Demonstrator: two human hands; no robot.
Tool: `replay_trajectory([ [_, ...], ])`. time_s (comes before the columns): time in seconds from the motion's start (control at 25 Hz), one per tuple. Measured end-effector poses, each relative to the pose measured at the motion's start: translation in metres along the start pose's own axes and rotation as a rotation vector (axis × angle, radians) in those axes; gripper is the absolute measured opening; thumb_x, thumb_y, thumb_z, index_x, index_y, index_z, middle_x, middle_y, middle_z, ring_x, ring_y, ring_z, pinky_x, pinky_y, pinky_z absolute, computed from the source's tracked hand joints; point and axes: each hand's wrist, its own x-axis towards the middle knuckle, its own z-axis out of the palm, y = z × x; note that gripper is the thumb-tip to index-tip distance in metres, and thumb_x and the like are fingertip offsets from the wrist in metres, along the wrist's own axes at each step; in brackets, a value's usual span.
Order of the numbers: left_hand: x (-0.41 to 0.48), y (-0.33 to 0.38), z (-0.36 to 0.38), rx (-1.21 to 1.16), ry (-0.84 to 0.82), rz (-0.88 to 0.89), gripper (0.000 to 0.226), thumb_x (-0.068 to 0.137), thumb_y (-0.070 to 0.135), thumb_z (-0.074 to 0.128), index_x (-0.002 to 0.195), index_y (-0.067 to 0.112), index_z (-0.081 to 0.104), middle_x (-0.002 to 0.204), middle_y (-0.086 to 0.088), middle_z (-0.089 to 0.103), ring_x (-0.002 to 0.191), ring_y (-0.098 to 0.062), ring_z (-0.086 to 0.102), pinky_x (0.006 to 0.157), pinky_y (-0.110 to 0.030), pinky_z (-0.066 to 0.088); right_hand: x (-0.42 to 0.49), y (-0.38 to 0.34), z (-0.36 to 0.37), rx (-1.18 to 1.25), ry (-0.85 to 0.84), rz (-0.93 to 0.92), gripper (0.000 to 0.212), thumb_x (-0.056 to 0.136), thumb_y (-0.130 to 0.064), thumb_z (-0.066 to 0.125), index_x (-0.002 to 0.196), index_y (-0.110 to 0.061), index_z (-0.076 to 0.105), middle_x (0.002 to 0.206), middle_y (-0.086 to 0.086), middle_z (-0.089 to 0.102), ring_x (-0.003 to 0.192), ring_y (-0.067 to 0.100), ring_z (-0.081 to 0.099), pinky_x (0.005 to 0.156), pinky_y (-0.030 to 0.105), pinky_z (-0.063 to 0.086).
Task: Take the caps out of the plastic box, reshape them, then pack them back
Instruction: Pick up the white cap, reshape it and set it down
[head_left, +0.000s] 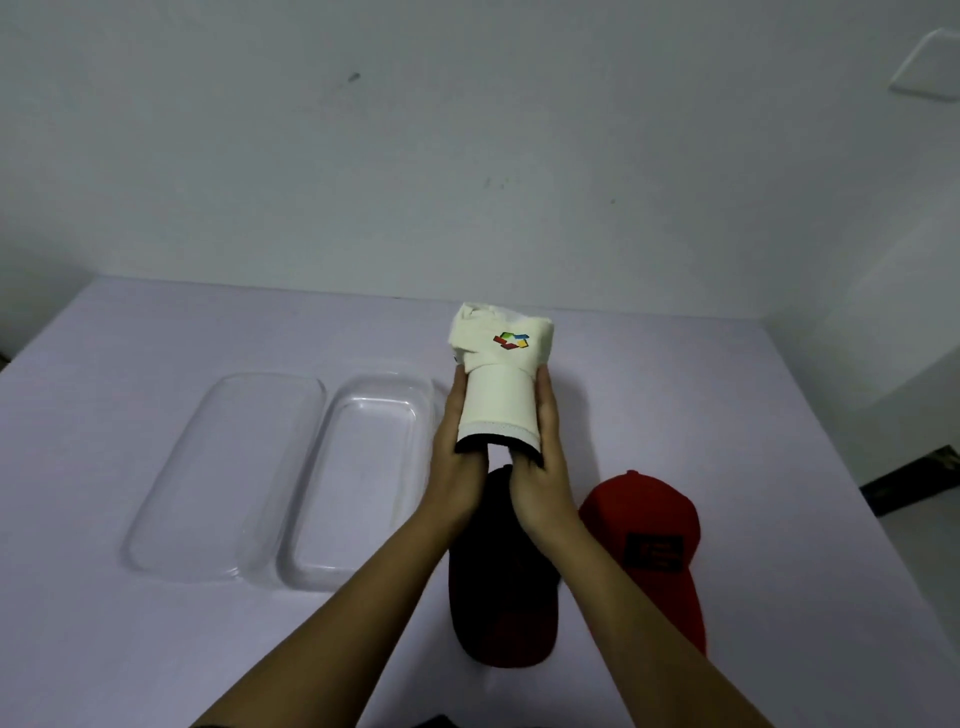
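A: Holding the white cap (497, 382) up off the worktop (156, 623), are you? Which way does it run?

B: Yes, you have it between both hands. Its long axis runs away from you, tilted a little to the left at the far end. The brim is curled into a tube and points back toward you; the crumpled crown, with a small multicoloured logo on it, points away toward the wall.

A: And your grip?

B: Your left hand (457, 447) is pressed flat along the left side of the rolled brim, fingers straight. Your right hand (545, 457) clasps the right side, with its thumb tucked under the near edge of the brim. Both are closed on the white cap, squeezing it from either side.

A: How many caps can you count?

B: Three. The white cap in your hands, a dark cap (501, 587) with a red brim lying on the worktop directly beneath the white cap and nearer to you, and a red cap (654, 545) to the right of the dark one, just beside it. The red cap's brim points toward you; it has a dark patch on the front.

A: And the plastic box?

B: One clear plastic box (322, 551) sits left of the white cap, with nothing in it. One clear lid (171, 514) lies flat just beside it, farther left. Both have their long axes running away from you.
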Motion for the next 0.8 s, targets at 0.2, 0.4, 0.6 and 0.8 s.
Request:
replay_trajectory([
  [0.2,-0.002,0.013,0.01,-0.059,0.002,-0.039,0.044,0.101,0.019,0.036,0.144,0.023,0.032,0.131,0.017,0.047,0.103,0.026,0.047,0.09,0.001,0.04,0.003,-0.001,0.0,0.008,0.043,-0.046,0.054,0.097,-0.004,0.039,0.145,-0.021,0.021,0.137,-0.018,0.032,0.114,-0.016,0.041,0.087,-0.003,0.038],
  [0.4,-0.006,0.016,-0.016,0.287,-0.087,0.035,0.056,0.099,0.013,0.039,0.149,0.024,0.015,0.133,0.014,0.04,0.1,0.022,0.043,0.081,0.007,0.035,0.009,0.001,-0.031,-0.27,-0.06,-0.17,0.072,0.091,0.005,0.046,0.143,-0.038,0.019,0.15,-0.024,0.014,0.136,-0.014,0.019,0.11,0.014,0.027],
  [0.6,-0.014,0.02,-0.029,0.509,-0.16,0.12,0.071,0.088,0.033,0.048,0.149,0.028,0.012,0.152,-0.008,0.035,0.129,-0.024,0.048,0.105,-0.038,0.044,0.01,-0.002,-0.043,-0.638,-0.097,-0.266,0.096,0.085,-0.005,0.062,0.14,-0.055,0.001,0.159,-0.007,-0.013,0.146,0.013,0.001,0.113,0.031,0.025],
  [0.8,-0.024,0.024,-0.028,0.682,-0.002,0.366,0.071,0.089,0.03,0.045,0.149,0.025,0.008,0.155,-0.014,0.016,0.134,-0.037,0.04,0.1,-0.039,0.042,-0.003,-0.02,-0.039,-0.602,-0.11,-0.259,0.099,0.082,-0.012,0.067,0.143,-0.047,-0.002,0.16,-0.004,-0.004,0.146,0.019,0.01,0.113,0.037,0.029],
])
